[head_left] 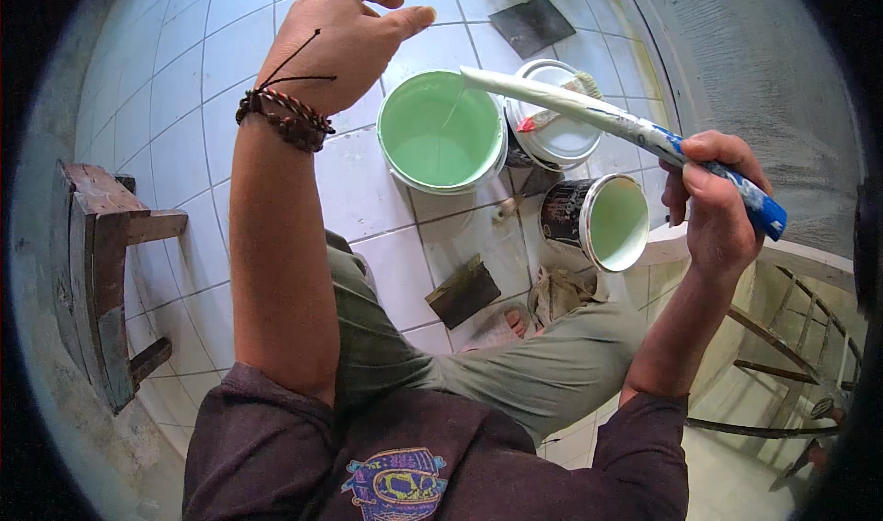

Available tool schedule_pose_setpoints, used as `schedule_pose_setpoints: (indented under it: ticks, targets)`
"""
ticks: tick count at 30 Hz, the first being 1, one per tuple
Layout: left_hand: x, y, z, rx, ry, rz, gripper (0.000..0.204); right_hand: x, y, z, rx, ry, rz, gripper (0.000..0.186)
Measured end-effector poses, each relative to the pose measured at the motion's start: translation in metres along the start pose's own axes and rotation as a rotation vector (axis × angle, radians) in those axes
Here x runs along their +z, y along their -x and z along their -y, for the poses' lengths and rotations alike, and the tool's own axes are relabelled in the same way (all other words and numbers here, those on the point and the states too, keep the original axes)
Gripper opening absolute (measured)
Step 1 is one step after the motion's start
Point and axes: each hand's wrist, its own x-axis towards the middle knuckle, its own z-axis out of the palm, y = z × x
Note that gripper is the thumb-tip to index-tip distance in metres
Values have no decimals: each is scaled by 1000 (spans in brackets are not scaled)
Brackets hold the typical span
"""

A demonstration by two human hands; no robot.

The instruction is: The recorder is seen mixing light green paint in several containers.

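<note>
My right hand (722,199) grips the blue end of a long stick (570,107), closed around it. Pale wet paint coats the stick's far part. Its tip is over a bucket of light green paint (441,130), and a thin strand of paint hangs from it into the bucket. My left hand (345,38) is raised to the left of the bucket, empty, with thumb and forefinger apart and the other fingers partly hidden. Beside the bucket, a paintbrush (581,85) lies on a white-lidded pail (567,142). Nearer me, a dark can (565,210) also contains pale green paint.
Dark flat plates lie on the tiled floor, one far (532,26) and one near (463,291). A crumpled rag (559,293) sits by my foot (497,330). A wooden stool (101,245) stands left; a frame like a ladder (782,337) is at right.
</note>
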Motion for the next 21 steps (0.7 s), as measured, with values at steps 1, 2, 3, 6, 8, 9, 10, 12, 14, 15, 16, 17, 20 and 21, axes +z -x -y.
schedule_pose_setpoints:
  ticks: [1, 2, 3, 6, 8, 9, 10, 12, 14, 15, 16, 17, 20, 21]
  targets:
    - [0, 0, 1, 7, 8, -6, 54, -3, 1, 2, -26, 20, 9, 27]
    - [2, 0, -1, 11, 9, -4, 54, -5, 2, 3, -27, 22, 5, 27]
    - [3, 0, -2, 7, -10, -10, 55, -7, 3, 4, -42, 33, 5, 28]
    - [4, 0, -4, 0, -40, -17, 57, -10, 5, 5, -70, 33, 1, 28]
    - [5, 1, -5, -4, -51, -17, 57, -11, 6, 6, -82, 22, -4, 28]
    - [6, 2, -5, -8, -71, -27, 57, -11, 6, 8, -76, 19, 5, 29]
    - [6, 3, -6, -12, -92, -38, 57, -11, 6, 9, -71, 17, 13, 29]
    - [2, 4, -14, -28, -94, -6, 57, -10, 6, 9, -73, 14, 6, 29]
    - [0, 5, -16, -47, -98, 25, 56, -10, 6, 10, -75, 9, 1, 30]
    - [0, 4, -15, -36, -93, 19, 56, -10, 6, 10, -82, 20, 3, 30]
    - [0, 4, -13, -25, -88, 14, 57, -10, 6, 10, -89, 31, 6, 31]
    - [1, 3, -9, -24, -86, 13, 57, -10, 6, 12, -90, 33, 6, 31]
    - [3, 1, -2, -5, -56, -23, 57, -8, 6, 14, -74, 40, 14, 30]
    - [3, 2, -3, -7, -48, -27, 57, -8, 6, 13, -78, 47, 11, 30]
